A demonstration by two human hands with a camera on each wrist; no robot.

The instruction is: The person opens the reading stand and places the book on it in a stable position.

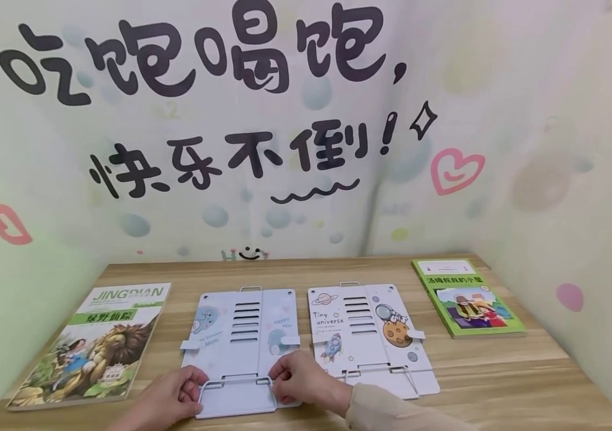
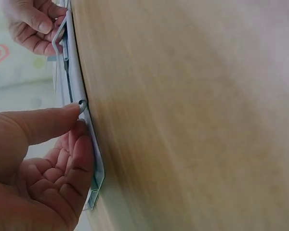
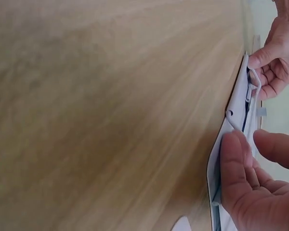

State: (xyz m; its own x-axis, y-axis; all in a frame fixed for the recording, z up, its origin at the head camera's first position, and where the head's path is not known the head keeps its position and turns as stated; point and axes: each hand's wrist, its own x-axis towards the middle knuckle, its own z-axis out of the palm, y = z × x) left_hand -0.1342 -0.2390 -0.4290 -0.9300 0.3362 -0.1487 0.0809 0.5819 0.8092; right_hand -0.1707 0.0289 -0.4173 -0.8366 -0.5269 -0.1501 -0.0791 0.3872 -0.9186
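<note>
Your left hand (image 1: 170, 395) pinches the wire bracket (image 1: 252, 378) near its left end, thumb above and forefinger below. At its right side, the fingertips of your right hand (image 1: 308, 380) touch the stand, thumb and forefinger apart in the wrist view; whether they close on the wire, you cannot tell from here. The bracket belongs to the pale blue stand (image 1: 241, 356), which lies flat near the front of the table, between your hands.

Best to work both ends of the wire evenly; lifting or spreading one side alone could twist it or pop it from its hinge. Pinch lightly, and mind your fingertips at the hinges.

To the right lies a matching white stand (image 1: 371, 344), just beside. A lion-covered book (image 1: 93, 347) lies to the left, a green book (image 1: 467, 299) at the far right. The wood-grain table (image 1: 515, 383) backs onto a pale wall (image 1: 542, 239) with large black lettering and pink hearts.
</note>
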